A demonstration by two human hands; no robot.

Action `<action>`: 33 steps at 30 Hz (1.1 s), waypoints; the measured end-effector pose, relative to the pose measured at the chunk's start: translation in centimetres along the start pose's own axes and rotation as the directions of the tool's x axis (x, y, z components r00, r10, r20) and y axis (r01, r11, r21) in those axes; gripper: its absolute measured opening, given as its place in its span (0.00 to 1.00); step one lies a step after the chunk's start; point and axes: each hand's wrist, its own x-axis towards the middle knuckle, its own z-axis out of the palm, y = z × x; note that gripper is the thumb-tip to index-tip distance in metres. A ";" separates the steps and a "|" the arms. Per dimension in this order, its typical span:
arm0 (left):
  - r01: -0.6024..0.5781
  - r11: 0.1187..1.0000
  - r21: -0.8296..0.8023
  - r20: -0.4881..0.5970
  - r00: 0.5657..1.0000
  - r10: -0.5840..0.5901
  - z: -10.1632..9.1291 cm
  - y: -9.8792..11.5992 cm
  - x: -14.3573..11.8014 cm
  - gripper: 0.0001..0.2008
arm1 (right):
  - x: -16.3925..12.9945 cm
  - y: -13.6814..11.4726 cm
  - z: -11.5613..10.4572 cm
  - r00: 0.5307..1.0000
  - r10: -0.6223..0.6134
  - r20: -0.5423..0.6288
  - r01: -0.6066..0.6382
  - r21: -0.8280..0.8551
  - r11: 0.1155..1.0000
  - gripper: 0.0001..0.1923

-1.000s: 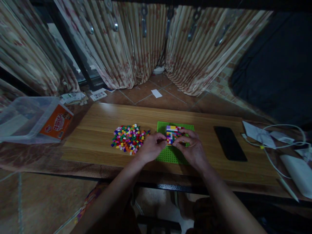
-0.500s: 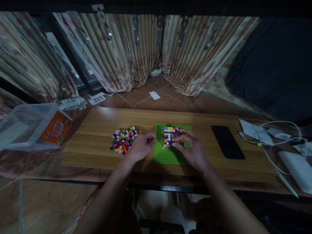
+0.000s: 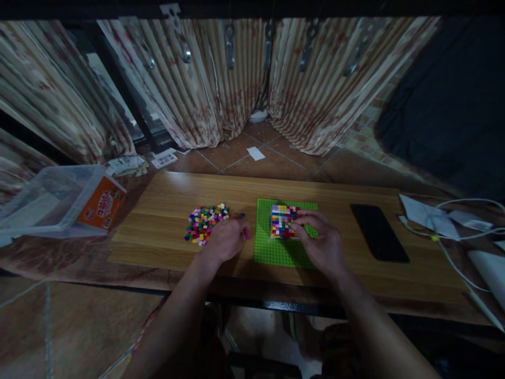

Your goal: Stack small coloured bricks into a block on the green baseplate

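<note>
A green studded baseplate [image 3: 276, 252] lies on the wooden board [image 3: 158, 221]. On its far half stands a square block of small many-coloured bricks [image 3: 283, 221]. My right hand [image 3: 323, 245] rests on the plate with its fingertips against the block's right side. A loose pile of small coloured bricks [image 3: 205, 222] lies left of the plate. My left hand [image 3: 225, 241] lies palm down over the pile's right edge, fingers curled; whether it holds a brick is hidden.
A black phone [image 3: 379, 239] lies right of the baseplate. White papers and a cable [image 3: 442, 226] are at the far right. A clear plastic box with an orange packet [image 3: 63, 202] stands at the left. Curtains [image 3: 221, 84] hang behind the board.
My left hand has left the brick block and moved left onto the loose pile. My right hand stays against the block on the plate.
</note>
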 end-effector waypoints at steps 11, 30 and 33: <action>-0.032 0.996 -0.086 -0.012 0.999 0.031 0.8 0.1 0.2 0.05 | -0.4 -0.7 0.3 0.998 -0.057 -0.016 0.057 0.007 0.998 0.07; 0.200 0.281 -0.939 0.224 0.973 0.057 0.7 3.3 0.3 0.15 | -1.6 -2.8 0.9 0.963 -0.170 0.208 0.136 0.171 0.976 0.09; 0.221 0.266 -0.938 0.246 0.967 0.067 0.8 3.4 0.3 0.16 | -1.8 -2.7 0.9 0.956 -0.206 0.207 0.173 0.164 0.971 0.09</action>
